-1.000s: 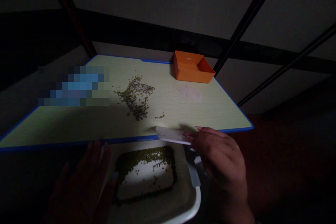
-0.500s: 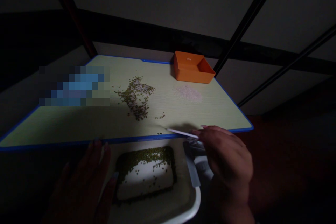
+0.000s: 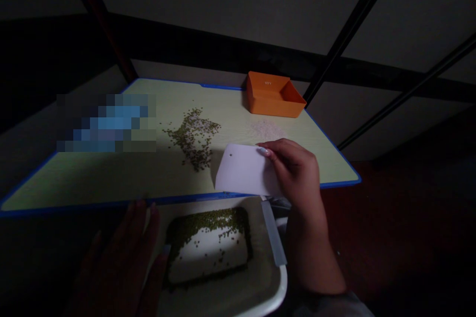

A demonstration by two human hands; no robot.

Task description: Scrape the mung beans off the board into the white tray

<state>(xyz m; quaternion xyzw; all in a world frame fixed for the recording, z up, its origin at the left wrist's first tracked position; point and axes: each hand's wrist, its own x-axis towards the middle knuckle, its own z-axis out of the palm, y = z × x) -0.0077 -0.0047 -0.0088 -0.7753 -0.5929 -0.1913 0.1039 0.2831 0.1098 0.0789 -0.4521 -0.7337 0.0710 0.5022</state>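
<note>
My right hand (image 3: 293, 163) pinches a white card (image 3: 245, 171) between thumb and fingers. The card is tilted, its lower edge at the table's blue front edge, with a small dark speck on its face. Below that edge is a white plastic tub (image 3: 277, 292) with many small green beans (image 3: 208, 220) on its bottom, mostly along the far side. In deep shadow, my left hand (image 3: 122, 257) grips the tub's left side, thumb toward the inside. On the table, a scattered pile of green beans (image 3: 191, 138) mixed with pale grains lies left of the card.
The pale table (image 3: 122, 173) has a blue rim. An orange open box (image 3: 277, 104) stands at its back right, with a patch of whitish grains (image 3: 266, 129) before it. A blurred blue item (image 3: 111, 121) lies at the left. Behind rises a panelled wall (image 3: 223, 10).
My right hand has moved up and left over the table, turning the card from edge-on to broad face. The few beans near the front edge are now hidden or gone. My left hand stays put.
</note>
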